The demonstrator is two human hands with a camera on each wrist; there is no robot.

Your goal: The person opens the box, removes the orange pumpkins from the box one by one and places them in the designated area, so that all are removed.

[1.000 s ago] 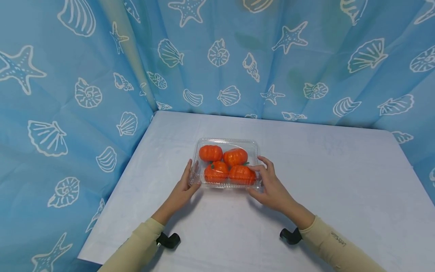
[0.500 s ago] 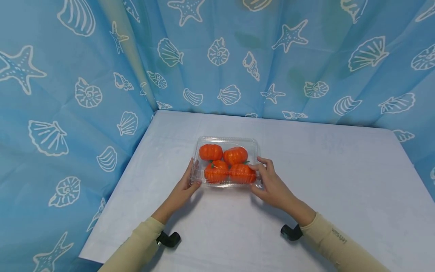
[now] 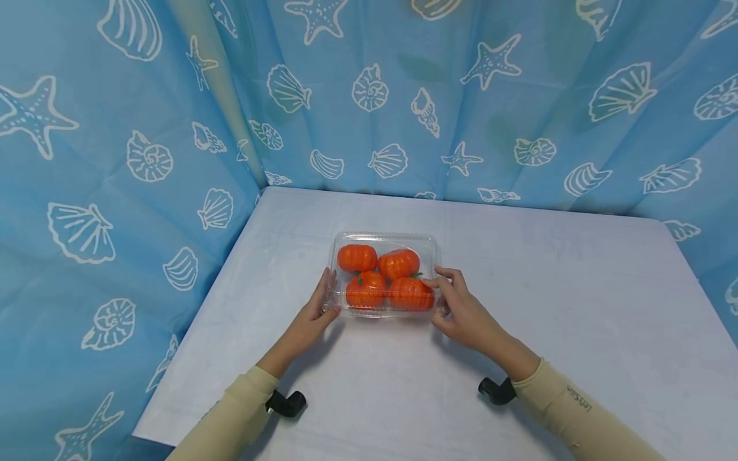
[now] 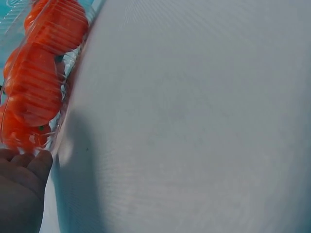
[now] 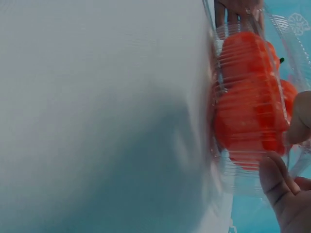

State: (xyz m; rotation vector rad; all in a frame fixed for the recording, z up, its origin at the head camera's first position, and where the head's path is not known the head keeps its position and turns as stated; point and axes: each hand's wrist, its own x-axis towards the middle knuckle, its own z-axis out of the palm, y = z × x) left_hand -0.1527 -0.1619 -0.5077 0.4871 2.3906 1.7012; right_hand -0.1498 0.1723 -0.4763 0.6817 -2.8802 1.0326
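A clear plastic clamshell container (image 3: 383,239) with its ribbed lid down sits near the middle of the table in the head view. Inside are several small orange pumpkins (image 3: 366,291), some with green stems. My left hand (image 3: 307,325) holds the container's left end, fingers along the side and thumb at the front corner. At the right end, my right hand (image 3: 468,321) grips the edge, index finger over the lid and thumb low at the front right corner. The right wrist view shows that thumb (image 5: 274,182) close against the clear wall, with orange pumpkins (image 5: 248,114) behind it.
A white cloth-covered table (image 3: 565,288) spreads around the container. Blue curtains (image 3: 369,134) with white shell and starfish prints hang behind it and along its left side. Dark wrist-worn devices (image 3: 286,404) sit below both wrists at the beige sleeves.
My right thumb has slid right along the front edge to the container's corner. My left hand keeps its hold, and the container stays almost in place.
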